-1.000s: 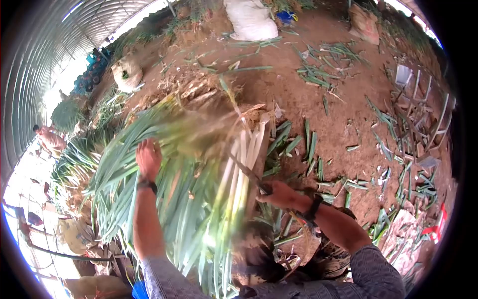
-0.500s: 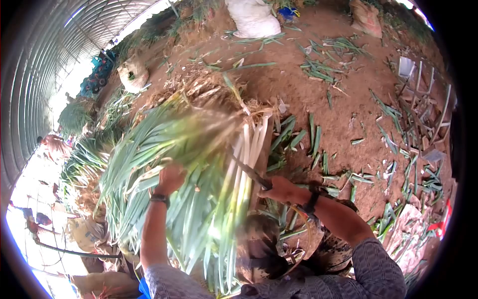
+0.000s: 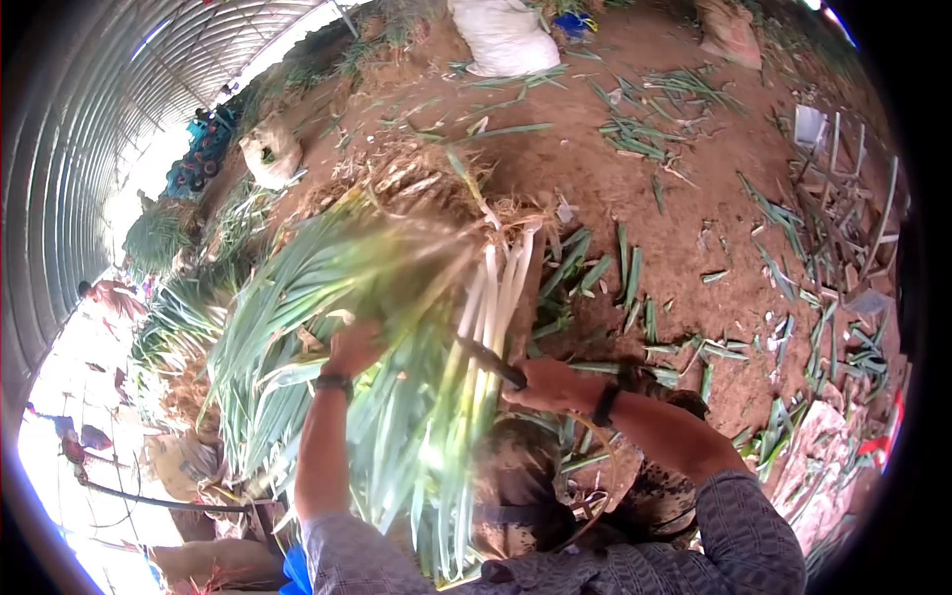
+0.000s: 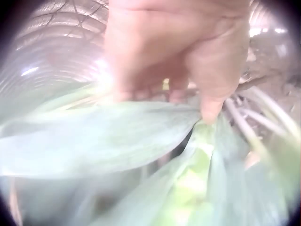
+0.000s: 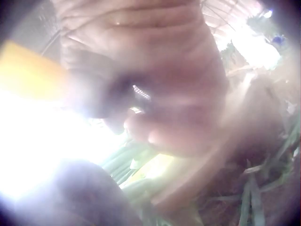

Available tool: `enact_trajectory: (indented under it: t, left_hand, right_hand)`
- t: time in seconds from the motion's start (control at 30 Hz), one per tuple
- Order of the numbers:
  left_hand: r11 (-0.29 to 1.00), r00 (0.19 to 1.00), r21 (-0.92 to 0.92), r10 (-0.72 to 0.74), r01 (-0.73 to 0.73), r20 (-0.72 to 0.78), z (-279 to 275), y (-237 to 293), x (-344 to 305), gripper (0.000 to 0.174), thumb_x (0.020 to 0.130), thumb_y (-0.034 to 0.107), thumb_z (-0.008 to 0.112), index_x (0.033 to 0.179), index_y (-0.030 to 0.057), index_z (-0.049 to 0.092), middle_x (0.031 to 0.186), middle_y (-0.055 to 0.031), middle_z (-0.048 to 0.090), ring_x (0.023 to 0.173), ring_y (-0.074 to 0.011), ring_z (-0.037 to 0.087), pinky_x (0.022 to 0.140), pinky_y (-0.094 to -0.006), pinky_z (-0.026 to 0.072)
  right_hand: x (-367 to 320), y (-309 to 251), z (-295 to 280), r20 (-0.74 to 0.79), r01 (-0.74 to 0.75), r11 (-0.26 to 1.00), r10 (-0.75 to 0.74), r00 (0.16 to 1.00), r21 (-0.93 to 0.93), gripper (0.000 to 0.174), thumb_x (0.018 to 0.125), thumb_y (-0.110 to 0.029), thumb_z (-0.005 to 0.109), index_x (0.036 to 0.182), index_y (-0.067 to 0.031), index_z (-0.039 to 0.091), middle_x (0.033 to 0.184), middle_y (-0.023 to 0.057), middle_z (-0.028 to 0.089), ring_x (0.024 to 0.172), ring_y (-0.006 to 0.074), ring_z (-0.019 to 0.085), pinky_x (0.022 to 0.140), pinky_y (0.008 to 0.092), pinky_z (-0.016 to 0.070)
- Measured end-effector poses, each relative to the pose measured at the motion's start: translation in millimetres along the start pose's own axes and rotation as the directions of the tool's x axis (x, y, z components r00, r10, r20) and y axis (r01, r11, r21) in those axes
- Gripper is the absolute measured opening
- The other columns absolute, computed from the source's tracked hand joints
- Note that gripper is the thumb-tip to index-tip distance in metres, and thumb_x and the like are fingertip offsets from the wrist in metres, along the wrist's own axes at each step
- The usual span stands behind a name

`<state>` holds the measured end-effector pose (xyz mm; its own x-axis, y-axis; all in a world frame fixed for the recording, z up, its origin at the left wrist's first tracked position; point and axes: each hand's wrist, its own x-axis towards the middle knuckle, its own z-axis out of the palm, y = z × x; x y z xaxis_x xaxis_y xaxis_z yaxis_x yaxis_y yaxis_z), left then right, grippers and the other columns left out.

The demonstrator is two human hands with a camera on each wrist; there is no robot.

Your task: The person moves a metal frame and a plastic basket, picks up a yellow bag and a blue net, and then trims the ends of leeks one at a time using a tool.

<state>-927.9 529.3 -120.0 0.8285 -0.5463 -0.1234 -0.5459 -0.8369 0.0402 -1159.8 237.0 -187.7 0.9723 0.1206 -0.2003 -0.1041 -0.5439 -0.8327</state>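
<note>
My left hand (image 3: pixel 355 347) is over the leafy middle of a big heap of green onions (image 3: pixel 297 297). In the left wrist view its thumb and fingers pinch a green onion (image 4: pixel 200 150) where the leaves part. My right hand (image 3: pixel 545 385) grips a dark air blow gun (image 3: pixel 491 362), its nozzle pointing up and left at the stalks. A yellowish hose (image 3: pixel 607 451) loops down behind that hand. White stalks (image 3: pixel 506 288) with rooty ends lie just past the nozzle. Leaves and stalks beyond the left hand are blurred. The right wrist view is hazy, with curled fingers (image 5: pixel 155 134).
Cut leaf pieces (image 3: pixel 635 268) litter the brown soil. A white sack (image 3: pixel 506 40) stands far ahead, another sack (image 3: pixel 270 151) at the left. Metal frames (image 3: pixel 843 208) are piled at the right. More green onions (image 3: pixel 183 317) lie at the left, under an arched roof (image 3: pixel 69 169).
My left hand has moved right and a little toward my body across the leaves, and its fingers have closed on a green onion. The right hand with the blow gun stays nearly in place.
</note>
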Motion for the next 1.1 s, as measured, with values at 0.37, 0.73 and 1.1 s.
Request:
enact_trajectory:
  t: [0.37,0.73,1.1]
  left_hand:
    - [0.972,0.975,-0.194,0.091,-0.131,-0.204,81.5,-8.4,-25.8,0.025,0.082,0.025,0.069,0.096,0.0055,0.060,0.112,-0.0179,0.059,0.098,-0.0398,0.060,0.081,-0.0502,0.0481]
    - [0.999,0.957,-0.004,0.032,-0.035,-0.289,84.8,18.9,-27.5,0.026,0.084,0.022,0.064,0.105,0.0082,0.058,0.106,-0.0159,0.062,0.095,-0.0409,0.060,0.080,-0.0485,0.0492]
    - [0.901,0.997,-0.429,0.027,-0.058,-0.078,88.4,8.8,8.9,0.035,0.079,0.023,0.072,0.105,0.0029,0.061,0.088,-0.0166,0.067,0.082,-0.0300,0.065,0.073,-0.0395,0.0499]
  right_hand:
    - [0.3,23.5,15.5,-0.026,-0.085,0.986,0.082,0.996,-0.141,0.038,0.081,-0.041,0.061,0.091,-0.0048,0.064,0.085,0.0199,0.068,0.079,0.0378,0.066,0.073,0.0465,0.0510]
    - [14.7,36.9,20.2,-0.060,-0.064,0.986,0.055,0.997,-0.156,0.049,0.078,-0.049,0.065,0.077,0.0004,0.064,0.074,0.0236,0.065,0.075,0.0393,0.067,0.067,0.0483,0.0512]
    - [0.3,16.8,-3.1,-0.020,-0.095,0.995,0.095,0.995,-0.037,0.044,0.080,-0.045,0.065,0.088,-0.0025,0.064,0.073,0.0185,0.066,0.074,0.0366,0.066,0.066,0.0464,0.0498]
